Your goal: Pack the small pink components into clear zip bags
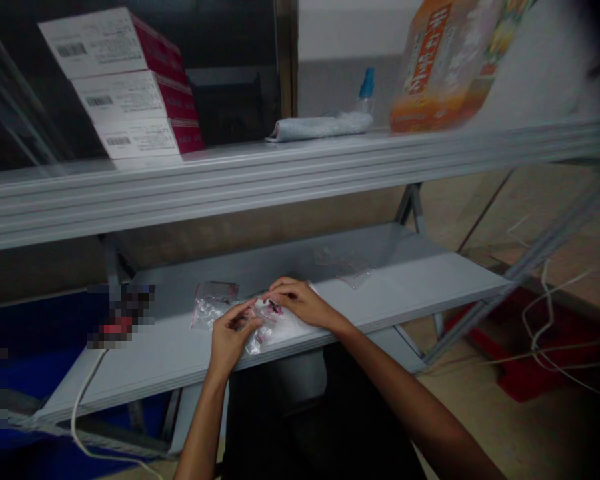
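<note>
My left hand (234, 335) pinches a small clear zip bag (260, 339) near the front edge of the lower shelf. Fingers of my right hand (304, 304) are bent together at the bag's mouth; whatever they hold is too small to name. Just below those fingertips lie small pink and dark pieces (275, 307), on or beside a whitish clear plastic sheet (293, 328). Left of my hands, a larger clear bag with a red edge (211, 303) lies flat on the shelf.
More clear bags (353, 267) lie farther right on the lower shelf (420, 273). A white cable (83, 407) hangs off its left end. The upper shelf (240, 190) carries stacked white-and-red boxes (130, 100), a folded cloth (320, 127), a blue-capped bottle (367, 90) and an orange package (435, 73).
</note>
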`<action>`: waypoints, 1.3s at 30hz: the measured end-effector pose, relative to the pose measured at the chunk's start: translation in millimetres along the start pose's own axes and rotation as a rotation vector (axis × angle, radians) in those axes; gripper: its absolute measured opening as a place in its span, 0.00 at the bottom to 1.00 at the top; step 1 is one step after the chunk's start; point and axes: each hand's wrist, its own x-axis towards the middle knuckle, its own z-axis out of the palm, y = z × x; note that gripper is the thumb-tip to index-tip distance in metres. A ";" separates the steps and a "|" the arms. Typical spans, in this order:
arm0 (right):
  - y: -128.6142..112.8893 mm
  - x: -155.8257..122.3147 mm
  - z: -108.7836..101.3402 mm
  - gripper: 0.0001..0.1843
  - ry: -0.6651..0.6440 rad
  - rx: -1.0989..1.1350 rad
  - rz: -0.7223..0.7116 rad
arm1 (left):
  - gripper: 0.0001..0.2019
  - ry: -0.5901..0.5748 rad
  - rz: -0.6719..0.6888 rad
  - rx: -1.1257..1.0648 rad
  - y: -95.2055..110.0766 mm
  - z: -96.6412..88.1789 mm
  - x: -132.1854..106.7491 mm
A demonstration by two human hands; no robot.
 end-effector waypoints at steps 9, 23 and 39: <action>36.3 -14.5 -13.8 0.10 0.030 -0.471 0.180 | 0.25 0.112 -0.117 -0.266 1.8 0.5 -1.2; 43.0 -12.7 16.4 0.07 0.024 -0.491 0.171 | 0.24 0.068 -0.105 -0.224 2.4 0.5 -3.1; -9.5 -19.8 20.0 0.08 -0.028 -0.157 0.051 | 0.19 -0.163 0.030 0.063 7.0 5.9 -4.5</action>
